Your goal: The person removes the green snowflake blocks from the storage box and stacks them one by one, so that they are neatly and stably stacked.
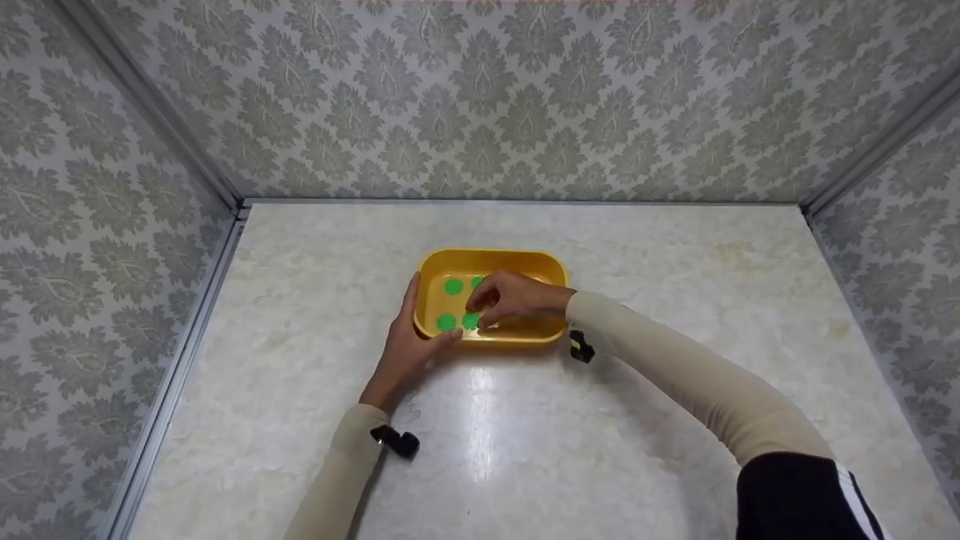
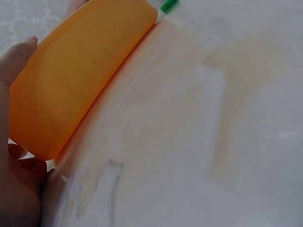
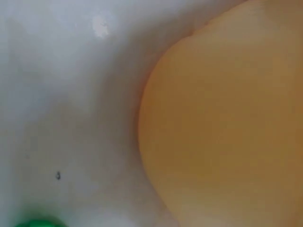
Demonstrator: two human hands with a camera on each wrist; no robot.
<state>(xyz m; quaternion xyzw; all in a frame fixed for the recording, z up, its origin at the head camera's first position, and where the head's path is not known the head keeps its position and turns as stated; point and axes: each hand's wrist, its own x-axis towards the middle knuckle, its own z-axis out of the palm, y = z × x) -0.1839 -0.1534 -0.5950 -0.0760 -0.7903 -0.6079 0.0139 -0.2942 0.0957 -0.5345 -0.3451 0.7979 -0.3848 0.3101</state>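
A yellow tub point(image 1: 491, 341) with rounded corners sits on the table. My left hand point(image 1: 405, 346) holds its left end, thumb on the near rim and fingers along the outer wall. In the left wrist view the thumb point(image 2: 21, 56) lies over the rim of the tub point(image 2: 80, 75). My right hand point(image 1: 517, 294) reaches inside, thumb and forefinger bent about the edge of a green disc point(image 1: 469, 321). Other green discs point(image 1: 453, 286) lie on the tub's floor, one partly covered by the right hand. Only the tub's outside point(image 3: 222, 123) appears in the right wrist view.
The pale marbled table point(image 1: 637, 247) surrounds the tub. Patterned walls point(image 1: 480, 97) stand behind it and on both sides, with metal edging point(image 1: 172, 367) at the left. A small black device point(image 1: 397, 441) is worn at the left wrist, another point(image 1: 580, 347) at the right.
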